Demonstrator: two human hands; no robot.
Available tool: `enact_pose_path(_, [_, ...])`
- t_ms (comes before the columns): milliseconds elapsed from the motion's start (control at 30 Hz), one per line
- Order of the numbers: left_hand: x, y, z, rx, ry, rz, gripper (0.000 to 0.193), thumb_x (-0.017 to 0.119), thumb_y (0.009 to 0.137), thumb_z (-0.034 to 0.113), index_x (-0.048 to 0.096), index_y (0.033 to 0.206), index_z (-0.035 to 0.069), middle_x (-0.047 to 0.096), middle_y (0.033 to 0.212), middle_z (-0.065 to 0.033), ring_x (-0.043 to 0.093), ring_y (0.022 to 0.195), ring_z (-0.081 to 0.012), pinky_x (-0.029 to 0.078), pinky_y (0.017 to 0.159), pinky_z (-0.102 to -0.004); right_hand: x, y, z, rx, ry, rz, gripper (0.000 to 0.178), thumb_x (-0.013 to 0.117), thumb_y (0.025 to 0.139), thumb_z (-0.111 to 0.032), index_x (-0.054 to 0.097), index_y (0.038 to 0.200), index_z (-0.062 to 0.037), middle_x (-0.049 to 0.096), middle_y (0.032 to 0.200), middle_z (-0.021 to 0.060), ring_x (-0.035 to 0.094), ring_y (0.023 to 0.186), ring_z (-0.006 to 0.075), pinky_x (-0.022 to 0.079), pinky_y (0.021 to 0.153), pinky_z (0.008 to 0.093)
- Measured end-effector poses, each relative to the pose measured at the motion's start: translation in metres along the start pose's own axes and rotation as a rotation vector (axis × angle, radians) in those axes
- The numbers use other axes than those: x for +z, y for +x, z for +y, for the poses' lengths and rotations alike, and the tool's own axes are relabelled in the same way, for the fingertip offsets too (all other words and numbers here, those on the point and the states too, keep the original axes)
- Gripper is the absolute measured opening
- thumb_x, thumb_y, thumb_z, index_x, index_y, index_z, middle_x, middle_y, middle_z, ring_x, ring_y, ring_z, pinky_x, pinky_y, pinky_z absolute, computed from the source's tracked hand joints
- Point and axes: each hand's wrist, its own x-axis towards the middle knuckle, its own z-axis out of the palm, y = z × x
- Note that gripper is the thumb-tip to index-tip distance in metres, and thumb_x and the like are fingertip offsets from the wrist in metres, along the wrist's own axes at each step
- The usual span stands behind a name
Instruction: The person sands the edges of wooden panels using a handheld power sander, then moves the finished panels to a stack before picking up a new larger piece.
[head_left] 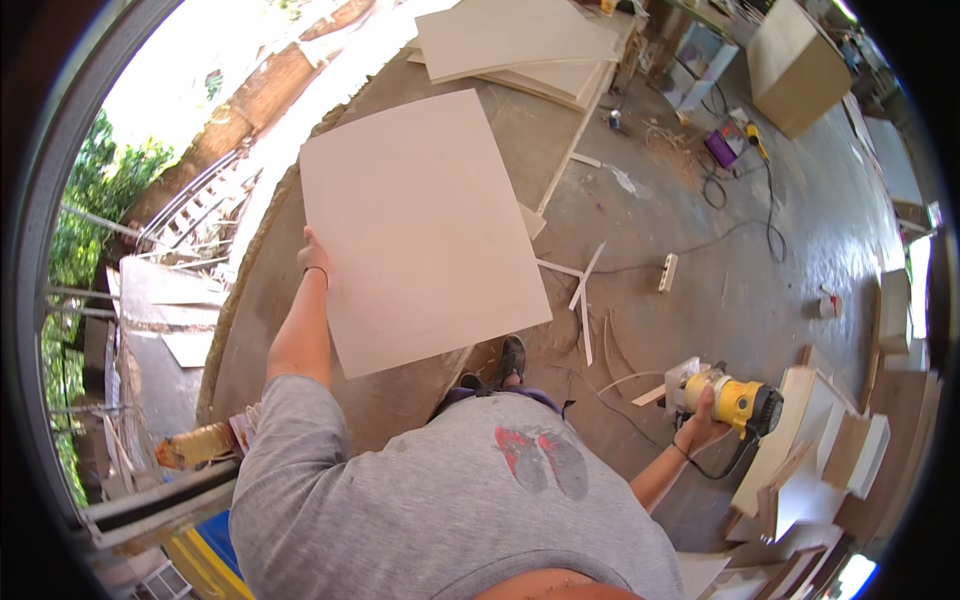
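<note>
A large pale rectangular board is held up in front of me, tilted a little. My left hand is closed around its left edge, with the fingers partly hidden behind it. Out to the right, my right hand grips a yellow and black trim router lying sideways, its clear base pointing left. A dark cord hangs from the router's rear end. The router and the board are well apart.
More pale panels lie stacked on the worktable ahead. Thin white strips, a power strip and loose cords are on the floor. A purple box stands farther off. Wooden cabinet parts crowd the right side.
</note>
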Motion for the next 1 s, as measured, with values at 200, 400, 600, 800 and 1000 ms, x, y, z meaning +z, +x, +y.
enact_pose_path(200, [0.040,0.019,0.052,0.353,0.234,-0.193,0.093,0.030,0.083,0.076,0.066,0.091,-0.009,0.066,0.092,-0.0238,0.063,0.094,-0.0367,0.047,0.080,-0.0443,-0.015,-0.018,-0.034,-0.040,0.012,0.014,0.072,0.076,0.074,-0.016,0.036,0.131,0.0029,0.050,0.126,0.0156,0.055,0.111,0.0269,0.047,0.094,0.0393])
enact_pose_path(400, [0.109,0.030,0.096,0.636,0.458,-0.297,0.092,0.027,0.083,0.077,0.068,0.087,-0.005,0.066,0.093,-0.0245,0.062,0.096,-0.0384,0.046,0.084,-0.0469,-0.027,-0.039,-0.071,0.047,-0.062,-0.032,0.070,0.075,0.071,-0.016,0.040,0.129,0.0034,0.050,0.124,0.0138,0.053,0.112,0.0251,0.043,0.098,0.0380])
enact_pose_path(600, [0.110,-0.010,0.145,0.803,0.616,-0.236,0.074,0.036,0.083,0.071,0.069,0.097,0.006,0.062,0.111,-0.0202,0.056,0.110,-0.0352,0.044,0.089,-0.0463,-0.037,-0.055,-0.070,-0.003,-0.062,-0.089,0.070,0.079,0.066,-0.012,0.044,0.125,0.0005,0.051,0.119,0.0109,0.053,0.109,0.0228,0.044,0.096,0.0353])
enact_pose_path(800, [0.102,-0.069,0.160,0.903,0.642,-0.167,0.068,0.046,0.082,0.066,0.050,0.130,0.017,0.036,0.144,-0.0142,0.036,0.132,-0.0305,0.031,0.103,-0.0515,0.004,-0.067,-0.087,0.023,-0.021,-0.200,0.058,0.081,0.065,-0.012,0.053,0.115,-0.0015,0.059,0.108,0.0071,0.059,0.097,0.0184,0.047,0.088,0.0318])
enact_pose_path(1000, [0.087,0.023,0.061,0.763,0.701,-0.017,0.075,0.045,0.081,0.069,0.059,0.116,0.005,0.057,0.122,-0.0185,0.049,0.119,-0.0349,0.039,0.096,-0.0467,0.062,-0.065,-0.075,0.063,0.065,-0.439,0.048,0.081,0.066,-0.008,0.059,0.109,-0.0025,0.062,0.102,0.0037,0.060,0.090,0.0130,0.050,0.081,0.0292])
